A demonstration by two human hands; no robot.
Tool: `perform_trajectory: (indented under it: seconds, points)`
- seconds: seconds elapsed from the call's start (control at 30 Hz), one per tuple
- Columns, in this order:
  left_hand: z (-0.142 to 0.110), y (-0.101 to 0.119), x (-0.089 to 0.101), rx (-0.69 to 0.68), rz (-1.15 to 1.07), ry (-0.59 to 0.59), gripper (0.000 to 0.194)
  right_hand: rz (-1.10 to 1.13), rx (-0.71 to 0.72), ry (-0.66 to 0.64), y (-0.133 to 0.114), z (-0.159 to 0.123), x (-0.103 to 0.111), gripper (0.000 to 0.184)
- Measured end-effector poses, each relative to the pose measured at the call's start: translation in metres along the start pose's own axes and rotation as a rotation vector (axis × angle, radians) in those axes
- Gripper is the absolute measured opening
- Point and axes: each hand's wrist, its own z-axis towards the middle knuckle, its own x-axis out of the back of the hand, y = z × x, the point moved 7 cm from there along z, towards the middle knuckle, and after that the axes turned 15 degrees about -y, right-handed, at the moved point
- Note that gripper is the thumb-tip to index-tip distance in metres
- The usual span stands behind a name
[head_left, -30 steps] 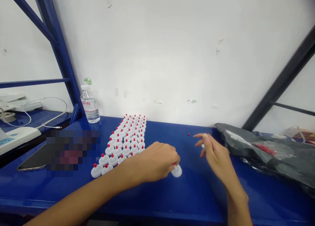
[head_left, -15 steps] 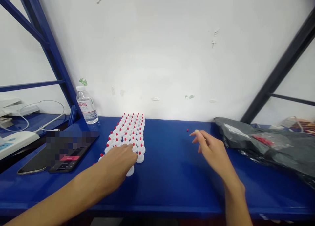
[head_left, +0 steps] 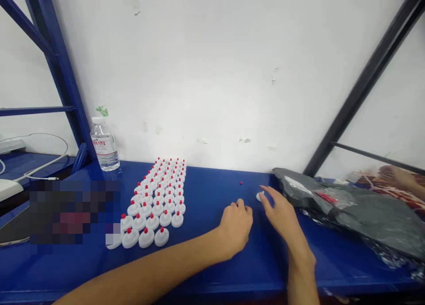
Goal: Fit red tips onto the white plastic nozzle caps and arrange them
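Note:
Rows of white round caps with red tips (head_left: 146, 238) stand on the blue table (head_left: 212, 260), left of my hands. My left hand (head_left: 236, 227) is over the middle of the table, its fingers curled closed; whatever they may hold is hidden. To its right, my right hand (head_left: 280, 212) pinches a white cap (head_left: 258, 196) between thumb and fingers, and no red tip shows on this one. A small loose red tip (head_left: 241, 183) lies on the table beyond both hands.
A water bottle (head_left: 105, 148) stands at the back left, near blurred-out dark devices (head_left: 20, 221). On the right lies a grey plastic bag (head_left: 372, 221) with a clear bag of red pieces (head_left: 327, 196) on it. Blue frame posts rise at both sides.
My left hand has moved right, away from the rows of caps, towards my right hand. A white cap now shows in my right hand. The view has shifted slightly.

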Motion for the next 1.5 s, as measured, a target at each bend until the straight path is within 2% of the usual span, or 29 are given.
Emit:
perform_trajectory:
  seconds: [0.03,0.17,0.3,0.37,0.47,0.6,0.7,0.83,0.97,1.13,1.23,1.33,1.43,1.5]
  points:
    - [0.015,-0.003,0.000,0.025,-0.014,0.054,0.040,-0.034,0.008,-0.045,0.008,0.002,-0.009,0.056]
    - [0.066,-0.018,-0.001,0.128,-0.039,0.114,0.052,-0.054,0.002,-0.136,0.029,0.003,-0.035,0.063]
    - [0.104,-0.034,0.007,0.241,-0.059,0.167,0.064,-0.037,0.058,-0.124,0.023,0.002,-0.036,0.053]
    - [0.119,-0.038,0.009,0.257,-0.067,0.177,0.054,-0.040,0.064,-0.103,0.019,0.002,-0.029,0.049]
    - [0.134,-0.037,0.008,0.215,-0.069,0.165,0.030,-0.027,0.073,-0.110,0.013,0.002,-0.019,0.042]
    - [0.135,-0.030,0.005,0.172,-0.068,0.164,0.029,0.066,0.018,-0.190,0.012,0.005,-0.014,0.034]
    - [0.129,-0.028,0.006,0.181,-0.084,0.174,0.032,0.152,-0.068,-0.236,0.016,0.003,-0.017,0.036]
    - [0.114,-0.030,0.008,0.171,-0.118,0.199,0.034,0.159,-0.109,-0.241,0.015,-0.002,-0.017,0.019]
    - [0.091,-0.028,0.007,0.076,-0.160,0.191,0.034,0.152,-0.141,-0.188,0.016,-0.004,-0.010,0.021]
    - [0.048,-0.016,0.000,-0.071,-0.259,0.211,0.034,0.215,-0.228,-0.099,0.024,-0.002,-0.003,0.021]
    - [0.019,-0.013,-0.010,-0.133,-0.482,0.259,0.028,0.334,-0.159,-0.138,0.014,0.000,-0.004,0.027]
    - [-0.011,-0.016,-0.017,-0.202,-0.650,0.291,0.024,0.387,-0.054,-0.200,-0.009,0.000,0.000,0.037]
    - [-0.038,-0.025,-0.016,-0.298,-0.794,0.304,0.014,0.353,0.023,-0.268,-0.033,-0.003,0.003,0.045]
    - [-0.050,-0.037,-0.011,-0.307,-0.898,0.308,0.011,0.390,0.081,-0.344,-0.048,-0.005,0.000,0.044]
